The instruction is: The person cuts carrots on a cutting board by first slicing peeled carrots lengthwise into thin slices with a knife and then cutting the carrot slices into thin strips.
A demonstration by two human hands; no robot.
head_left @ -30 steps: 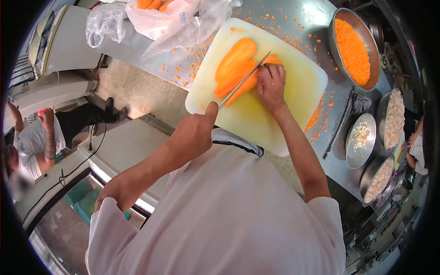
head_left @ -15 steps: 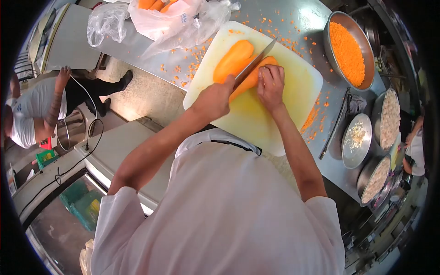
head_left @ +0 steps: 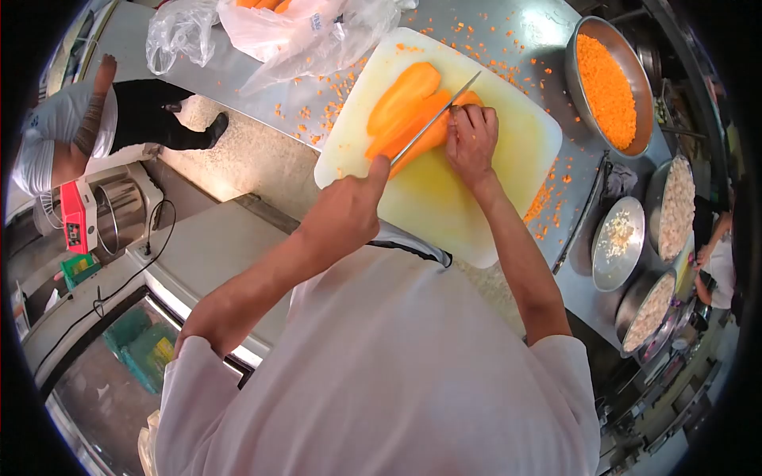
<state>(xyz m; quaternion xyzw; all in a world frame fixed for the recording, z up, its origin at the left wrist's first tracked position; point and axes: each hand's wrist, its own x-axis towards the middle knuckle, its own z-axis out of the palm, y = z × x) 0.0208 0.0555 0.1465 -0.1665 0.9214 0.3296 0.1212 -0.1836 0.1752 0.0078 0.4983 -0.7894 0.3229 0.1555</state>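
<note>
My left hand [head_left: 355,200] is wrapped round the handle of a kitchen knife [head_left: 435,120], its blade pointing up and to the right across a peeled carrot [head_left: 429,143]. My right hand [head_left: 473,144] presses that carrot near its far end, fingertips curled beside the blade. Another carrot piece [head_left: 405,97] lies to the left on the white cutting board [head_left: 520,151], and a slice seems to lie between it and the blade. Yellowish stains mark the board.
Chopped carrot fills a metal bowl [head_left: 607,95] at the upper right. Below it stand a bowl of chopped pale bits [head_left: 617,242] and bowls of pinkish pieces [head_left: 673,202]. Plastic bags [head_left: 278,32] with carrots lie upper left. Another person [head_left: 71,135] stands at left beside a red-fronted machine [head_left: 78,218].
My left hand has drawn the knife back, down and to the left, along the carrot. My right hand stays on the carrot. The person at left has shifted, uncovering the red-fronted machine.
</note>
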